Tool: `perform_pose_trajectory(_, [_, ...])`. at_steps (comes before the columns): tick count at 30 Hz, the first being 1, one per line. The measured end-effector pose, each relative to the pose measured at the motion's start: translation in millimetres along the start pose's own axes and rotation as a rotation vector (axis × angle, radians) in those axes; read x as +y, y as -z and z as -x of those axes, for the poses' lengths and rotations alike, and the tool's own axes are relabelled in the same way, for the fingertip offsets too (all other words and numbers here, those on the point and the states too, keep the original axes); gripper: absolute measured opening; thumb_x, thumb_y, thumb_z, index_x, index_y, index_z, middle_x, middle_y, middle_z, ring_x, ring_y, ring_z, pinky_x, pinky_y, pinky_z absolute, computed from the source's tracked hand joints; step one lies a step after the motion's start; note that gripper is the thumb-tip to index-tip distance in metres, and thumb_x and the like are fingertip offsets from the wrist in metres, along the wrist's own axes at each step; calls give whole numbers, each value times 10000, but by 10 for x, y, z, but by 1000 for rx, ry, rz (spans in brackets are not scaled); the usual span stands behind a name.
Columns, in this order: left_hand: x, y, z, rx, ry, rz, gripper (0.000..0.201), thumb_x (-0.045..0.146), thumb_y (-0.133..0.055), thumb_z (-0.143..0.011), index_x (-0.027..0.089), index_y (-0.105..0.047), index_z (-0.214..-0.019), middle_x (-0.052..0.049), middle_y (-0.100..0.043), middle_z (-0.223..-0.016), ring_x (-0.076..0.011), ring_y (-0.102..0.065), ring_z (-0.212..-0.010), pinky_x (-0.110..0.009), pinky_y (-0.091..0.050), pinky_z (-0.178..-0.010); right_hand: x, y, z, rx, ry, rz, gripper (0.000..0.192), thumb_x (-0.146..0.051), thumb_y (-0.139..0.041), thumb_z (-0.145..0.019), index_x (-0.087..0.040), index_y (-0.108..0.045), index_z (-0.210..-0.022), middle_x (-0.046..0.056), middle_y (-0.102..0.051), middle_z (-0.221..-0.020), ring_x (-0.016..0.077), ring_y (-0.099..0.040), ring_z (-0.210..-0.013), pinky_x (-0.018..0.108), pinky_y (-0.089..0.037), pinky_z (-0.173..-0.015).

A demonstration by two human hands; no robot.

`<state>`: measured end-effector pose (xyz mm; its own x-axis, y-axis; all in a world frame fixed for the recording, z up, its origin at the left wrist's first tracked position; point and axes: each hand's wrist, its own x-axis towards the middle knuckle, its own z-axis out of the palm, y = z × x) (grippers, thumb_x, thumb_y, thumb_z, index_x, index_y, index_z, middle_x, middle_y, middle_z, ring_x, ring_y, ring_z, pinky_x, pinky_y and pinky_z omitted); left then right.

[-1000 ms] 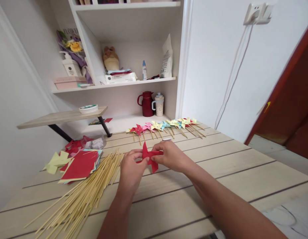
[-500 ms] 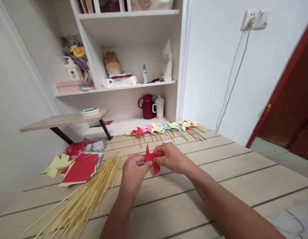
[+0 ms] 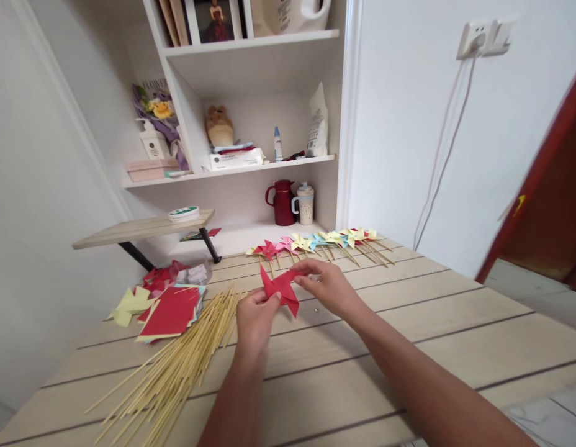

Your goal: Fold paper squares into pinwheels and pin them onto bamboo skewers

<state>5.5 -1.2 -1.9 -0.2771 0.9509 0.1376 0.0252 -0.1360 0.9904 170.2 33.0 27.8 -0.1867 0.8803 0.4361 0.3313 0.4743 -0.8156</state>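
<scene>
We hold a red paper pinwheel (image 3: 281, 289) just above the middle of the wooden surface (image 3: 409, 335). Our left hand (image 3: 255, 316) has its grip pinched on the pinwheel's near left edge, and our right hand (image 3: 328, 287) closes its fingers (image 3: 301, 268) on the far right blade. To the left, a loose bundle of bamboo skewers (image 3: 176, 366) fans toward the near edge, with a stack of coloured paper squares (image 3: 171, 310), red on top, just beside it. At the far edge, a row of finished pinwheels (image 3: 320, 241) on sticks lies side by side. Beyond them, a red jug (image 3: 283, 202) and a pale cup (image 3: 306, 202) stand on the shelf.
</scene>
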Motion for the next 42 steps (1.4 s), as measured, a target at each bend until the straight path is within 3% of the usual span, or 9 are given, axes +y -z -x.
perform_pose_trajectory(5, [-34,53,-52,147,91,182,230,255,-786,-637,99,-779,-805,-111,-779,-786,-216,-702,-711,-302,-515,-686,94,17,-41,219,0,-122,219,-368,-651,-834,-205,-707,-969,67,-733,-990,223,-659,-915,355,-482,-845])
perform_pose_trajectory(9, [-81,51,-83,183,161,235,199,202,-813,-594,91,-764,-751,-108,-772,-740,-205,-697,-666,-307,-519,-697,153,14,-54,338,-32,-335,287,-453,-658,-831,-198,-702,-953,14,-660,-758,187,-602,-744,319,-456,-713])
perform_pose_trajectory(12, [-124,42,-93,168,199,240,175,186,-815,-592,88,-760,-727,-109,-764,-704,-210,-697,-642,-319,-521,-697,163,23,-83,350,-97,-464,310,-481,-691,-799,-191,-702,-909,-24,-574,-633,148,-519,-641,285,-406,-633])
perform_pose_trajectory(18, [-153,56,-103,156,213,268,174,175,-824,-576,92,-757,-713,-106,-760,-694,-217,-708,-672,-319,-529,-706,225,146,-98,169,-269,-627,323,-471,-743,-731,-175,-687,-846,-51,-503,-584,96,-402,-526,250,-326,-532])
perform_pose_trajectory(22, [-161,58,-110,145,227,269,164,187,-823,-567,101,-759,-690,-89,-751,-665,-199,-686,-634,-317,-521,-698,397,295,100,-52,-313,-390,246,-410,-685,-776,-174,-643,-717,-8,-597,-646,104,-428,-544,258,-334,-551])
perform_pose_trajectory(24, [-169,48,-115,138,231,274,169,190,-821,-564,108,-762,-700,-74,-752,-669,-184,-676,-633,-308,-512,-707,509,364,231,-107,-311,-224,194,-367,-640,-799,-181,-661,-748,3,-625,-684,121,-465,-574,265,-351,-576])
perform_pose_trajectory(30, [-189,-6,-123,129,242,279,259,224,-852,-530,116,-770,-750,-62,-761,-697,-184,-680,-681,-301,-493,-744,770,402,395,-178,-183,206,172,-240,-602,-780,-200,-745,-865,60,-711,-912,220,-611,-839,317,-432,-752])
perform_pose_trajectory(34, [-194,-24,-107,141,230,273,284,272,-849,-543,112,-769,-764,-71,-763,-712,-195,-683,-698,-309,-486,-734,816,326,306,-136,-203,183,196,-241,-632,-758,-191,-750,-906,64,-720,-935,212,-613,-826,304,-449,-741])
perform_pose_trajectory(42, [-203,-31,-103,155,215,292,266,287,-822,-561,113,-764,-754,-58,-750,-687,-178,-655,-665,-308,-471,-727,875,208,199,-219,-270,134,198,-328,-696,-733,-186,-762,-853,41,-718,-775,188,-601,-697,277,-429,-629])
